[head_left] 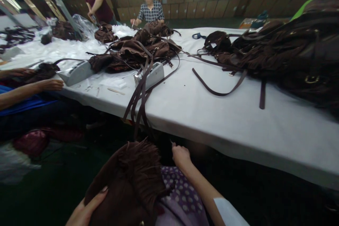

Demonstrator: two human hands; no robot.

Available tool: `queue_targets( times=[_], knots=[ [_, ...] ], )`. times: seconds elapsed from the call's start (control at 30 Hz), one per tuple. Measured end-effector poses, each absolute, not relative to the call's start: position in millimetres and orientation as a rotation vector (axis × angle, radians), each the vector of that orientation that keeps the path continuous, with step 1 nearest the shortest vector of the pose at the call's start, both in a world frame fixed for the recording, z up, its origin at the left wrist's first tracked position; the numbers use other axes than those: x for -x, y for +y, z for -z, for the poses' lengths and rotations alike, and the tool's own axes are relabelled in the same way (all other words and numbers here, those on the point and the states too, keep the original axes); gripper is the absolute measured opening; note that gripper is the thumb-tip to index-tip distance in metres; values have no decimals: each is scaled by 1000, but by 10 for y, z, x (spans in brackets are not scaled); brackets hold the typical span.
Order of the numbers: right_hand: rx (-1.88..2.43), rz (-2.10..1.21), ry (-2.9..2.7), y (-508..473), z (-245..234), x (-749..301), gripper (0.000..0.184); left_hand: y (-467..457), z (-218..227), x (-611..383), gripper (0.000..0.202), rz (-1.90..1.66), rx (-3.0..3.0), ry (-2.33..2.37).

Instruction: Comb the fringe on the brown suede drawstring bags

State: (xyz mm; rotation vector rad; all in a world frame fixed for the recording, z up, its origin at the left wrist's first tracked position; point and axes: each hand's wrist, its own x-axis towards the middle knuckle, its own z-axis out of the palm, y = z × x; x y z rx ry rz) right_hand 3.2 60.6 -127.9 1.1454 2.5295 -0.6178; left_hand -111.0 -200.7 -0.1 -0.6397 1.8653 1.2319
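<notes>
A dark brown fringed bag (113,176) lies in my lap, and its fringe hangs towards the right. My left hand (88,206) grips the bag's lower left side, with the thumb on top of the fabric. To the right of the fringe, below the table edge, my right hand (181,157) is closed and apart from the bag. A thin pointed tip sticks out of its fingers; the rest of that small tool is hidden in the hand. Brown straps (143,102) dangle over the table edge just beyond the bag.
On the white-covered table (212,113) lie a pile of brown bags (148,47) and a large heap of bags (278,49) at right. Two grey dispensers (155,76) (76,72) stand near the edge. A co-worker's arm (29,91) is at left; two people are across the table.
</notes>
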Motion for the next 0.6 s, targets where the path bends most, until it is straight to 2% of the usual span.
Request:
queue_targets(
  times=[0.2, 0.37, 0.47, 0.5, 0.6],
  knots=[
    [-1518, 1333, 2393, 485, 1328, -489, 39, -1946, -13, 1160, 57, -1318, 928, 1485],
    [-1498, 2079, 2018, -17, 1353, -548, 47, -1963, 55, 1232, 53, -1354, 940, 1547],
    [-1477, 2545, 1801, -170, 1227, -500, 44, -1988, 73, 1232, 52, -1362, 894, 1570],
    [-1500, 2564, 1853, -173, 1156, -493, 41, -1996, 73, 1223, 53, -1361, 884, 1573],
    [-1633, 2221, 2311, -140, 877, -477, 30, -2010, 76, 1174, 55, -1357, 874, 1607]
  ],
)
